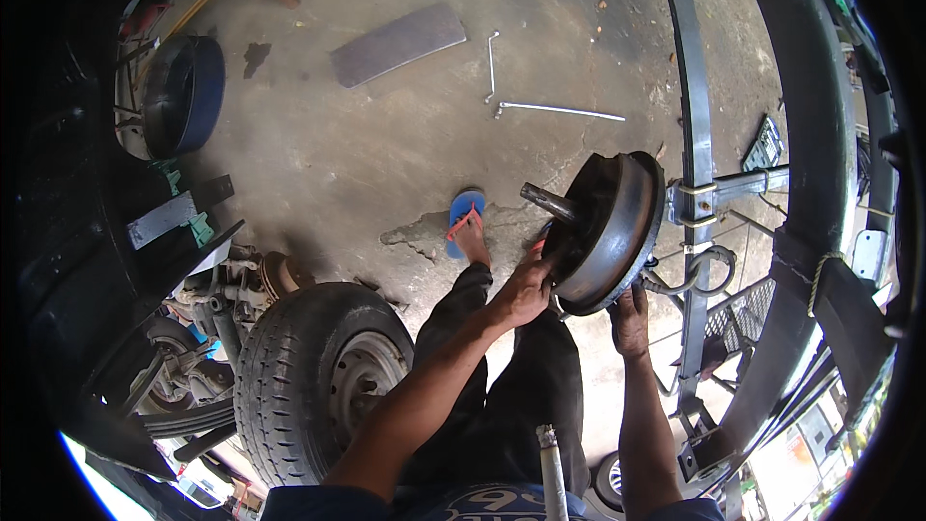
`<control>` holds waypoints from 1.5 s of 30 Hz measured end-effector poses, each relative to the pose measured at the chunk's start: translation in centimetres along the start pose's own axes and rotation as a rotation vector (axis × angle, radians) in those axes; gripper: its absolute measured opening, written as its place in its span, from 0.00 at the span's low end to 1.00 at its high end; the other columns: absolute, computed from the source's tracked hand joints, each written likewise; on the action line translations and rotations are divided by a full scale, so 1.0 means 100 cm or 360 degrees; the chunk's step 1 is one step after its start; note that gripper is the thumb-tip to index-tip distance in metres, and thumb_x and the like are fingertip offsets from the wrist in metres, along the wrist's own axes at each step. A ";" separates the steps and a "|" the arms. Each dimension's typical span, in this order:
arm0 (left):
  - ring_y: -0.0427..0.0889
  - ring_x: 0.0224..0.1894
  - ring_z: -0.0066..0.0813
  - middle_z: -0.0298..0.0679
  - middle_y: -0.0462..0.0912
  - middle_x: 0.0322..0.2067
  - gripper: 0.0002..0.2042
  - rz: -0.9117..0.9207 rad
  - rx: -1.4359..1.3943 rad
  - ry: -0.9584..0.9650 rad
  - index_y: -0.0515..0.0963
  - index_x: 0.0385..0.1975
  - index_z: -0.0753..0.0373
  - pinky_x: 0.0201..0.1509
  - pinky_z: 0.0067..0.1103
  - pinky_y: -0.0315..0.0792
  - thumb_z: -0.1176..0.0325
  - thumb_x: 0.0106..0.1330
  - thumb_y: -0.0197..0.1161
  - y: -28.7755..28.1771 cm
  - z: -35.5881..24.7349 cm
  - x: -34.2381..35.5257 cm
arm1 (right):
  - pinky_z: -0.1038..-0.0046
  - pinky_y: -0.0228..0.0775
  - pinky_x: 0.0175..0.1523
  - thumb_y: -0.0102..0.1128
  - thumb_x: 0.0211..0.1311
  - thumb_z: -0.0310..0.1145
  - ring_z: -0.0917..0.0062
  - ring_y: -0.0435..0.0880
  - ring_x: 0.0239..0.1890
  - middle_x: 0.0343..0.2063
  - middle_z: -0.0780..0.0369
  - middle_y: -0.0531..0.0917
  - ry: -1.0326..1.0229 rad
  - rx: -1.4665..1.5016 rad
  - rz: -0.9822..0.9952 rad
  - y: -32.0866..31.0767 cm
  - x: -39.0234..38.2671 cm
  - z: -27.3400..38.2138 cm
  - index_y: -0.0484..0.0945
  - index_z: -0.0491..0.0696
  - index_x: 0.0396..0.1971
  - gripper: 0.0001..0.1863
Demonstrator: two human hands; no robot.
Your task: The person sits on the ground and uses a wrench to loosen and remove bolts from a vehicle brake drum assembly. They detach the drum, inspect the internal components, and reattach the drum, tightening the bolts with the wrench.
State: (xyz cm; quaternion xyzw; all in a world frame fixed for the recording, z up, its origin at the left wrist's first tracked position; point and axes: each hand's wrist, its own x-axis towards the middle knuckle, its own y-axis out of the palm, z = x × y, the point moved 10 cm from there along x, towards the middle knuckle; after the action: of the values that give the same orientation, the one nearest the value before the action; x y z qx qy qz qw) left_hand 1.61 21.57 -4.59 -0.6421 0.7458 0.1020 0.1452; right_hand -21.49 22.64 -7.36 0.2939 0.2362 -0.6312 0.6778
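A rusty, dark brake drum (603, 232) with a short metal shaft (550, 203) sticking out of its left face is held off the floor in front of my right leg. My left hand (524, 291) grips its lower left side, fingers partly hidden behind the rim. On the lower right my right hand (632, 323) is closed round the outer edge, its fingertips out of sight under the drum. The drum is tilted, its broad band toward me. Close to its right side is a metal ring (714, 271) on the frame.
A wheel with a tyre (280, 391) stands by my left leg. Steel frame bars (696, 96) rise on the right. On the concrete floor lie a flat board (400, 43), a bent wrench (492, 68) and a long bar wrench (564, 112). A round metal tub (183, 96) is far left.
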 end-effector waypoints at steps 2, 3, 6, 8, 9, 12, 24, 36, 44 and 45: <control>0.73 0.62 0.55 0.59 0.73 0.60 0.32 -0.0066 0.0095 0.0135 0.65 0.70 0.62 0.68 0.35 0.67 0.86 0.61 0.48 -0.003 -0.006 -0.001 | 0.63 0.69 0.65 0.55 0.76 0.47 0.69 0.73 0.63 0.61 0.58 0.73 0.0000 0.0044 0.0002 0.002 0.003 0.006 0.62 0.43 0.67 0.31; 0.78 0.57 0.57 0.60 0.78 0.56 0.30 -0.0124 0.0177 0.0238 0.65 0.69 0.64 0.62 0.35 0.74 0.84 0.62 0.49 -0.006 -0.011 -0.002 | 0.64 0.71 0.64 0.55 0.76 0.46 0.70 0.73 0.63 0.61 0.59 0.73 0.0074 -0.0111 -0.0097 -0.005 0.007 0.005 0.63 0.42 0.66 0.30; 0.76 0.60 0.55 0.59 0.76 0.58 0.31 -0.0045 0.0193 0.0117 0.64 0.69 0.63 0.64 0.34 0.72 0.84 0.63 0.48 -0.001 -0.001 -0.002 | 0.70 0.83 0.39 0.61 0.69 0.53 0.76 0.85 0.35 0.40 0.60 0.85 0.0460 -0.0013 0.0122 -0.007 0.013 0.004 0.75 0.44 0.52 0.27; 0.68 0.67 0.54 0.56 0.71 0.64 0.34 0.0061 0.0019 -0.0041 0.63 0.71 0.59 0.70 0.35 0.66 0.86 0.61 0.47 0.005 0.010 -0.001 | 0.71 0.84 0.29 0.59 0.68 0.57 0.77 0.81 0.21 0.26 0.65 0.79 0.0768 0.0303 0.0220 -0.005 0.011 0.000 0.78 0.49 0.42 0.23; 0.63 0.71 0.52 0.54 0.67 0.67 0.36 0.0113 -0.0073 -0.0093 0.62 0.72 0.57 0.74 0.36 0.61 0.88 0.60 0.45 0.008 0.013 -0.001 | 0.69 0.84 0.32 0.61 0.66 0.58 0.76 0.82 0.24 0.27 0.64 0.80 0.0855 0.0532 0.0321 0.006 0.010 -0.001 0.78 0.49 0.43 0.25; 0.69 0.68 0.53 0.55 0.70 0.65 0.35 0.0146 0.0013 -0.0180 0.62 0.72 0.57 0.70 0.35 0.67 0.86 0.61 0.45 0.008 0.014 -0.002 | 0.58 0.81 0.53 0.63 0.69 0.47 0.66 0.85 0.44 0.43 0.59 0.83 0.0491 0.0407 0.0311 0.006 0.017 0.020 0.77 0.47 0.52 0.21; 0.75 0.63 0.51 0.59 0.75 0.60 0.27 0.0066 0.0107 -0.0227 0.67 0.67 0.67 0.68 0.31 0.70 0.82 0.65 0.46 0.003 0.012 -0.003 | 0.69 0.85 0.40 0.62 0.69 0.51 0.75 0.84 0.36 0.38 0.61 0.81 0.0295 0.0264 0.0190 0.002 0.014 0.017 0.73 0.49 0.51 0.23; 0.77 0.61 0.49 0.58 0.77 0.59 0.29 0.0086 0.0019 -0.0139 0.64 0.70 0.64 0.66 0.30 0.72 0.82 0.65 0.45 0.000 -0.002 0.000 | 0.67 0.81 0.46 0.54 0.76 0.42 0.75 0.84 0.40 0.44 0.62 0.83 0.0268 0.0263 0.0187 0.003 0.012 0.011 0.74 0.47 0.55 0.17; 0.79 0.60 0.49 0.58 0.78 0.58 0.29 0.0095 0.0030 -0.0270 0.64 0.70 0.64 0.65 0.28 0.72 0.81 0.65 0.46 0.002 0.013 -0.003 | 0.67 0.80 0.48 0.57 0.74 0.49 0.75 0.82 0.41 0.40 0.63 0.82 0.0023 -0.0438 0.0115 0.008 0.006 0.031 0.71 0.44 0.57 0.25; 0.78 0.61 0.49 0.57 0.78 0.59 0.29 0.0093 0.0024 -0.0267 0.64 0.70 0.65 0.66 0.28 0.72 0.81 0.66 0.46 0.003 0.015 -0.003 | 0.67 0.80 0.46 0.57 0.73 0.50 0.75 0.83 0.38 0.38 0.63 0.82 0.0199 -0.0276 0.0111 0.006 0.004 0.022 0.73 0.44 0.55 0.25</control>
State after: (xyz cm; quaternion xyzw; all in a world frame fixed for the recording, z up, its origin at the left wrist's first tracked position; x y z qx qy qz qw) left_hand 1.49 22.41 -5.85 -0.6083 0.7501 0.1540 0.2089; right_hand -21.01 20.86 -6.02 0.2811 0.3212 -0.5649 0.7062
